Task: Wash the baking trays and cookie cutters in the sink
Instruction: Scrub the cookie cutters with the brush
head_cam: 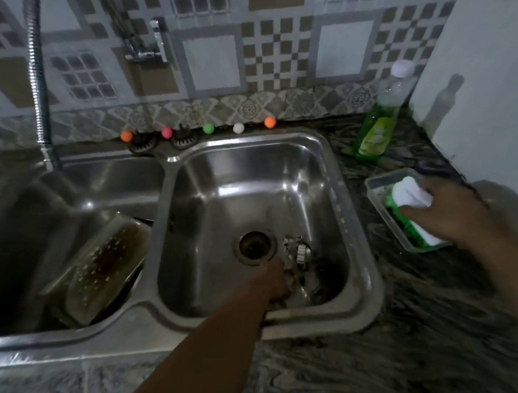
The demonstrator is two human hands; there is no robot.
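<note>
Your left hand (277,283) curls on cookie cutters (298,252) at frame center; your right hand (454,216) grips the sponge (411,193), right edge.

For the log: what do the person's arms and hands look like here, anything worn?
Both forearms are bare as far as the frame shows: no sleeves, gloves or watch visible. The left hand and right hand show no rings or markings that can be made out, though the picture is dim and somewhat blurred.

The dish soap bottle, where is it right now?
The dish soap bottle stands on the counter, behind the right sink basin's far right corner, by the wall.
</note>
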